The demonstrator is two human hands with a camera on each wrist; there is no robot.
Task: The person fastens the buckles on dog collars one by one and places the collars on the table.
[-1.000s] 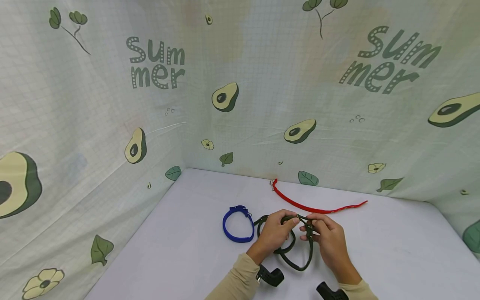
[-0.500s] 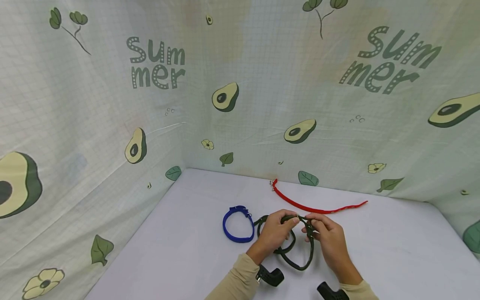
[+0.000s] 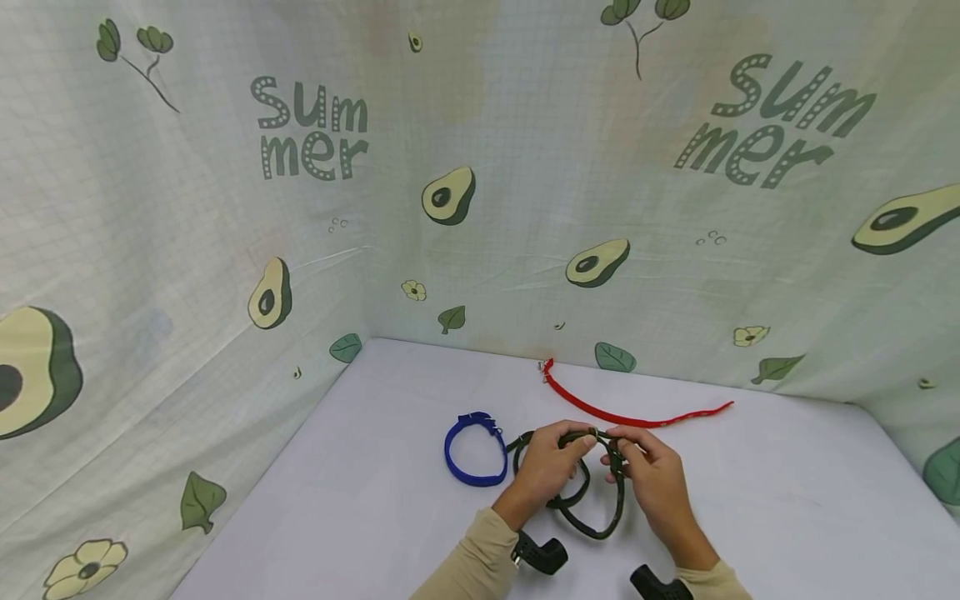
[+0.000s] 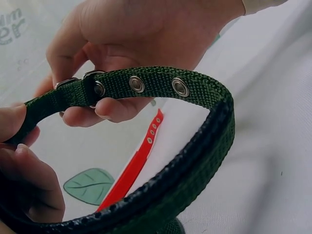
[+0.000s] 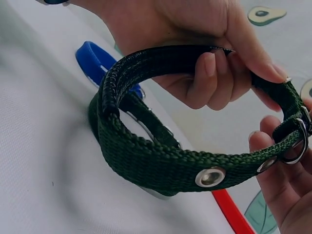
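A dark green woven collar [image 3: 618, 500] with metal eyelets and a dark padded lining is held in a loop above the table. My left hand [image 3: 551, 467] grips its strap, thumb on top and fingers curled round the lined part, as the right wrist view shows. At the metal buckle [image 5: 301, 139], my right hand [image 3: 660, 479] pinches the strap with its fingertips. The buckle end lies between the two hands. Behind it, a second green strap with eyelets [image 5: 151, 119] lies on the table, partly hidden by the held collar and my left hand.
To the left, a blue collar [image 3: 448, 454] lies closed in a ring on the white table [image 3: 360, 500]. A red collar [image 3: 615, 417] lies stretched out near the back. Printed cloth walls [image 3: 517, 275] with avocados and leaves rise behind and at the left.
My right hand's fingers shift slightly at the buckle end, and the hand comes a little to the left. The left hand keeps its grip. The other collars stay where they were.
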